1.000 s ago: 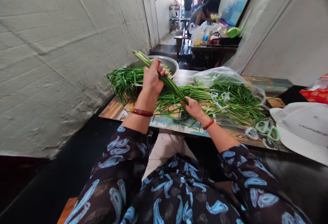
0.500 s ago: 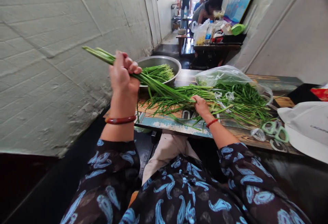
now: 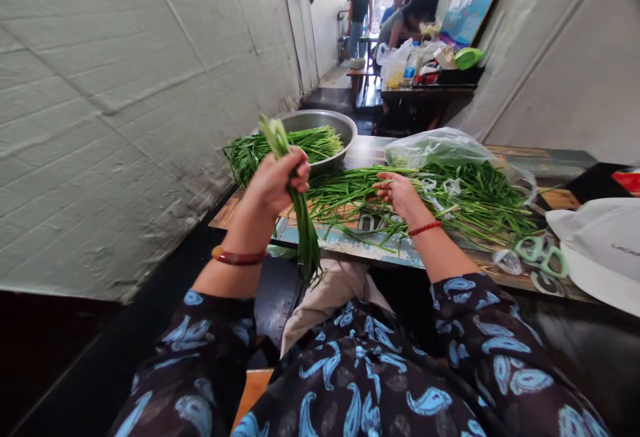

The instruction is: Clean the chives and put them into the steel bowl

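Observation:
My left hand [image 3: 280, 180] is closed around a bunch of garlic chives [image 3: 306, 230]. Their pale stem ends point up above the fist, and the dark leaves hang down past the table's front edge. My right hand [image 3: 397, 194] holds nothing that I can see; its fingers are apart over a loose pile of chives [image 3: 345, 190] on the table. Behind my left hand, a metal basin [image 3: 349, 129] contains more chives [image 3: 320, 142], with leaves spilling over its left side.
A clear plastic bag [image 3: 440, 144] lies behind the pile. To the right are green-handled scissors [image 3: 555, 260], a crumpled bit of plastic [image 3: 507, 262] and a white cap [image 3: 600, 244]. A wall [image 3: 125, 124] runs along the left. Several people are farther back, near a cluttered table [image 3: 430, 90].
The chives have swung from nearly level to hanging from my left hand, which has moved right and down. My right hand has let go of their leaf end.

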A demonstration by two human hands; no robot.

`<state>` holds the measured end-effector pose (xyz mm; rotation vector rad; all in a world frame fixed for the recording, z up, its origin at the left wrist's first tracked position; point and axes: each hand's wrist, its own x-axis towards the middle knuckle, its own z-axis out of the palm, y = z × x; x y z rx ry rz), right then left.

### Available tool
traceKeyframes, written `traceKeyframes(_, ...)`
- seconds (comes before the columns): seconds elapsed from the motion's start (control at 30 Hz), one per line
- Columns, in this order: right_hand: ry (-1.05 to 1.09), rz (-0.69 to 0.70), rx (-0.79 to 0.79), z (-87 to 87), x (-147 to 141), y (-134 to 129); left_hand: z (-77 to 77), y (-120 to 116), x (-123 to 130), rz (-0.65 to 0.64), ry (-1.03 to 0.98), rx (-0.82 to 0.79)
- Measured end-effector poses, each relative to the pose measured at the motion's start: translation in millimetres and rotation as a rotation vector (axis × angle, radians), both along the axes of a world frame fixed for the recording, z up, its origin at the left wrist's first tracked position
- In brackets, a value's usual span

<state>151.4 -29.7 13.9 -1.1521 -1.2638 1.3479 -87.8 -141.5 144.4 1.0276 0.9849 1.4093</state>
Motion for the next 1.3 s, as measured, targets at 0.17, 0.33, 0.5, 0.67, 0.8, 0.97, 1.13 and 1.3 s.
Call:
traceKeyframes(0.17,0.414,0.128,-0.049,40.0,-10.3,-25.5,-70.9,-4.7,31.4,-0.058,-0.067,-0.209)
traceKeyframes(0.33,0.372,0.266,0.122,49.2,-9.0,-71.0,-113.9,-15.7,37.1,0.024,-0.285,-0.447)
traceKeyframes(0.5,-0.078,0.544,0.395,40.1,10.8,-126.0,-127.0,-18.6,31.9,0.109,-0.442,-0.43)
traceKeyframes(0.67,-0.358,0.798,0.613,26.3,39.5,-156.9,-129.8,-24.0,28.7,0.149,-0.425,-0.339)
traceKeyframes(0.8,-0.377,0.951,0.562,25.5,51.3,-155.5,-125.7,-34.9,32.8,0.001,-0.336,-0.171)
traceKeyframes(0.97,-0.309,0.444,0.374,31.0,26.0,-134.4,-114.2,-46.2,44.6,-0.187,-0.18,-0.113)
traceKeyframes(1.13,-0.184,0.265,0.419,33.3,-16.9,-122.1,-110.4,-52.0,54.8,-0.289,0.025,-0.084)
traceKeyframes(1.3,-0.303,0.201,0.679,36.9,-28.5,-124.1,-111.5,-54.9,60.4,-0.302,0.053,-0.081)
